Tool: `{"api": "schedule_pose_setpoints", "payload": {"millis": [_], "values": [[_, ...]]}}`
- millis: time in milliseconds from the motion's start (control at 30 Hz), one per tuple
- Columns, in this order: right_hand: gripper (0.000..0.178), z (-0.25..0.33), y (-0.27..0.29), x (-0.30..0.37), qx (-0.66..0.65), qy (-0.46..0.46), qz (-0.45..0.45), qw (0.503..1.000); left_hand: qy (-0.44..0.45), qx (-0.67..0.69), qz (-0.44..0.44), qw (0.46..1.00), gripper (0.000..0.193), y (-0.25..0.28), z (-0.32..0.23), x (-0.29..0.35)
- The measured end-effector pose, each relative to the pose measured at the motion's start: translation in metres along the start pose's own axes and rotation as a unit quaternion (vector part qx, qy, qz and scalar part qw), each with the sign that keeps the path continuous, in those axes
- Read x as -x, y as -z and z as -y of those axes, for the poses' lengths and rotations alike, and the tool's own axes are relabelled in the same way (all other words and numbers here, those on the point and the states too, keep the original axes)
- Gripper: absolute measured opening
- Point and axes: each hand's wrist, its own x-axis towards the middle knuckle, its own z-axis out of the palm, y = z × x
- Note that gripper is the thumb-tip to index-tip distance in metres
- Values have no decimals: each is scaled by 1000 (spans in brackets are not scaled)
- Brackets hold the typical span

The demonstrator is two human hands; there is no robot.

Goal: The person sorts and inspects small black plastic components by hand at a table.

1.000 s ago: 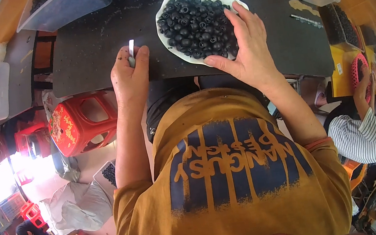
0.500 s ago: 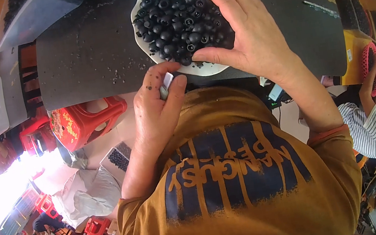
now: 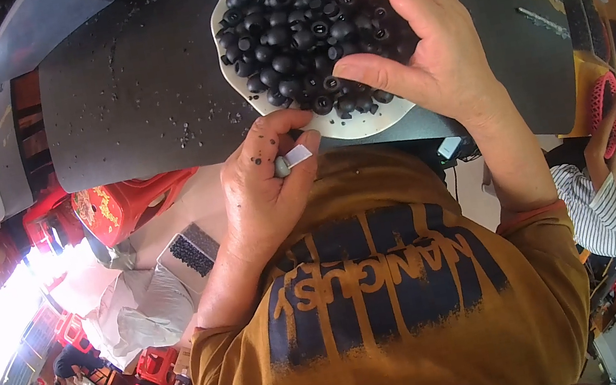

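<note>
Where the white plate (image 3: 361,121) sits at the near edge of the dark table (image 3: 124,101), I see it heaped with small black round parts (image 3: 298,25), many showing a hole or hollow in the middle. My right hand (image 3: 420,37) lies over the right side of the heap, fingers bent and loosely spread across the parts, the thumb pressed against those near the plate's front rim; I cannot tell whether any single part is pinched under it. My left hand (image 3: 269,178) is just in front of the plate, its fingertips touching the rim, and it is curled around a small grey-white tool (image 3: 294,158) whose flat end pokes out between thumb and forefinger. Dark smudges mark the back of that hand. Black crumbs (image 3: 190,134) lie scattered on the table to the left of the plate. Below the hands I see the mustard shirt (image 3: 390,300) with dark blue stripes. To the left, under the table's edge, stands a red plastic stool (image 3: 125,205), and near it a small tray (image 3: 190,251) of more black pieces rests on pale bags. A clear plastic lid (image 3: 40,25) lies at the table's far left corner. At the right, another person in a striped sleeve (image 3: 596,207) sits close by, a pink basket (image 3: 606,101) just above them.
</note>
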Motion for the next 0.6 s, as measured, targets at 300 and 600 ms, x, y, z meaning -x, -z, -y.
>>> {"api": "schedule_pose_setpoints", "payload": {"millis": [300,600], "values": [[55,-12,-3,5,-13,2,-50,999,-21,-2,17,1000,25,5,1,1],[45,-11,2,0,-17,-13,-39,999,-18,15,53,998,26,12,-4,-5]]}}
